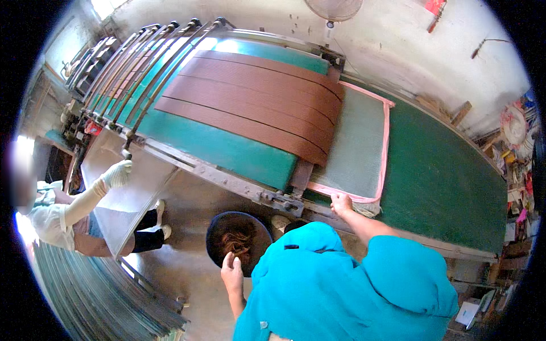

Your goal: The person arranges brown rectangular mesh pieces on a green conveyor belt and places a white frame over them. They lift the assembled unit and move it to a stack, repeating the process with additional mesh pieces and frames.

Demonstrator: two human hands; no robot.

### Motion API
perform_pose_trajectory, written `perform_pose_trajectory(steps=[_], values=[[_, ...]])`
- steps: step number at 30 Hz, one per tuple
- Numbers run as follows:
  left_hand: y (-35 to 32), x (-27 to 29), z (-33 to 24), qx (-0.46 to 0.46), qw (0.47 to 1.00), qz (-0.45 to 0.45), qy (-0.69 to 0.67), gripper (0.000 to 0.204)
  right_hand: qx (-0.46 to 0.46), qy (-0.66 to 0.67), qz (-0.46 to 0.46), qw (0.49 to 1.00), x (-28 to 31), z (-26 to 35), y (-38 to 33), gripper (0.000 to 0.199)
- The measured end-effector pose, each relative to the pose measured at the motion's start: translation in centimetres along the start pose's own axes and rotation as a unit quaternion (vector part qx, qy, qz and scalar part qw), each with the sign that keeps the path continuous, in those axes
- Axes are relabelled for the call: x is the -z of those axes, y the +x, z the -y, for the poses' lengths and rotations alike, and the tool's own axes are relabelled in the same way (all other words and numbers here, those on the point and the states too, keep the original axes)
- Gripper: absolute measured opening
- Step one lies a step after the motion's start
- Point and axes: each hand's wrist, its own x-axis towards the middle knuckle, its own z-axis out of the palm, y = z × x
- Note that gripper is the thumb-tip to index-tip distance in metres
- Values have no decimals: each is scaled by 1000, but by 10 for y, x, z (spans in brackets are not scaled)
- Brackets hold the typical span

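My right hand point(341, 203) is closed at the near edge of a mesh sheet point(358, 142) with a pink border. The sheet lies on the green belt, its left side meeting the end of a ribbed brown sheet point(250, 102). That brown sheet is marked by several dark lengthwise lines and curves down at its right end. Low on the left, my left hand point(232, 279) is beside a dark round tub point(211, 241), fingers loosely bent and apart, with nothing visible in them. Curly brown strips point(236, 241) lie in the tub.
A long machine frame point(210, 173) carries the green belt point(443, 170), with metal bars point(170, 85) across its far left. A gloved co-worker point(57, 219) stands left, one hand at a bar. Stacked sheets point(102, 290) lie lower left; a fan point(334, 7) is behind.
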Motion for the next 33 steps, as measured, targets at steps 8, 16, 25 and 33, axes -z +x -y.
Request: perform_pose_trajectory(steps=[8,16,25,33], values=[[-12,-3,7,17,1000,-21,-4,37,67,-122,-104,985,-14,-58,54,30],[-6,-9,6,11,999,-16,28,38,66,-66,-116,989,-17,-79,80,26],[12,-10,19,-12,998,22,60,40,2,-76,-106,991,-12,-47,22,35],[32,-16,5,-9,994,69,89,41,-56,-70,-181,979,25,-36,18,25]])
